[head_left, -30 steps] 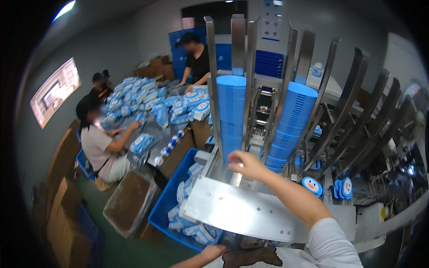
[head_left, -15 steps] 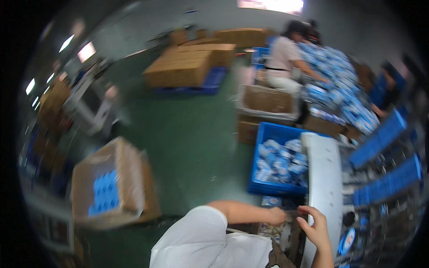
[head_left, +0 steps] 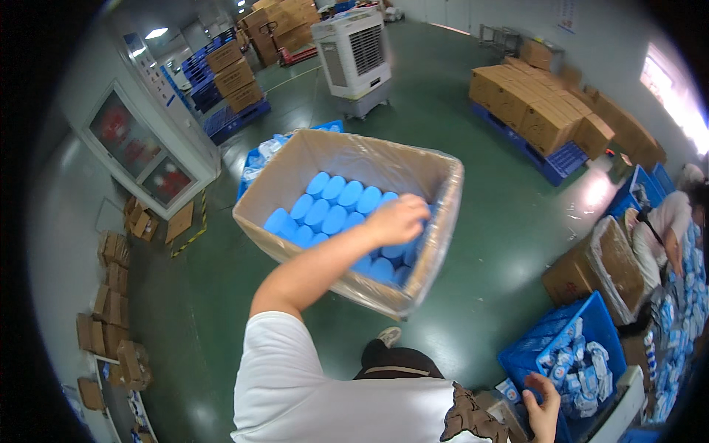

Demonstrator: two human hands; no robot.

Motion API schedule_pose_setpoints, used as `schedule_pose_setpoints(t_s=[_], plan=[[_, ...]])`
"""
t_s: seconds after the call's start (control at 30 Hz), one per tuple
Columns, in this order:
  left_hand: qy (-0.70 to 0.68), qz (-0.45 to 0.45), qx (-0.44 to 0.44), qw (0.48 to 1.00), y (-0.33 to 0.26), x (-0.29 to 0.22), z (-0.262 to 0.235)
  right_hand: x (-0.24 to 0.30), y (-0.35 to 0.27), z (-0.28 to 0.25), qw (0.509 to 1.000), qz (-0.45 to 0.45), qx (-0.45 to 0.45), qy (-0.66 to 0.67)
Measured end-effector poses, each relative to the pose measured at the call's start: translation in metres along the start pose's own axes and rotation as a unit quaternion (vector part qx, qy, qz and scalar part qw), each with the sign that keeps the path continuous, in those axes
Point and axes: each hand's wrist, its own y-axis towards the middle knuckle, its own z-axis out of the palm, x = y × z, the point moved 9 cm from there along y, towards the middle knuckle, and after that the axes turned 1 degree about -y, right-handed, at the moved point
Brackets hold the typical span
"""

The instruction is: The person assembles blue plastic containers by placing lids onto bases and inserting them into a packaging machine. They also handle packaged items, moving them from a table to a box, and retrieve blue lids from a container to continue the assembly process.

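My left hand [head_left: 401, 220] is inside a cardboard carton [head_left: 341, 148] lined with clear plastic. Its fingers curl downward over the right part of several rows of blue round-topped containers [head_left: 317, 214]. Whatever those fingers hold, if anything, is hidden beneath the hand. Low on the right, my right hand [head_left: 543, 407] is open, thumb and fingers apart and nothing seen in it. It lies in front of a blue plastic crate [head_left: 526, 353] that holds blue-and-white packets [head_left: 580, 376].
A white machine edge [head_left: 624, 406] lies right of my right hand. Another open carton [head_left: 617, 273] and a seated person [head_left: 668, 229] are farther right. A white air cooler [head_left: 353, 55] stands on the green floor beyond, with boxes on a blue pallet [head_left: 509, 144] at the far right.
The view has swung left, bringing the carton of blue containers to the middle. My left hand has gone from beside the right hand into that carton. My right hand stays open near the crate.
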Motion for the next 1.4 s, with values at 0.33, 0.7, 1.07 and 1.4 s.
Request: schedule_pose_setpoints(t_s=[0.33, 0.7, 1.07, 1.4], plan=[[0.271, -0.081, 0.735, 0.616, -0.314, 0.262, -0.025, 0.141, 0.120, 0.116, 0.995, -0.080, -0.048, -0.026], [0.016, -0.272, 0.725, 0.633, -0.257, 0.258, -0.030, 0.263, 0.171, 0.216, 0.961, -0.243, 0.079, -0.103], [-0.574, -0.485, 0.474, 0.459, -0.139, 0.147, 0.063, 0.301, 0.175, 0.287, 0.918, -0.355, 0.079, -0.157], [-0.349, -0.537, 0.486, 0.595, -0.155, 0.222, 0.218, 0.166, 0.098, 0.187, 0.838, 0.114, -0.135, 0.517]])
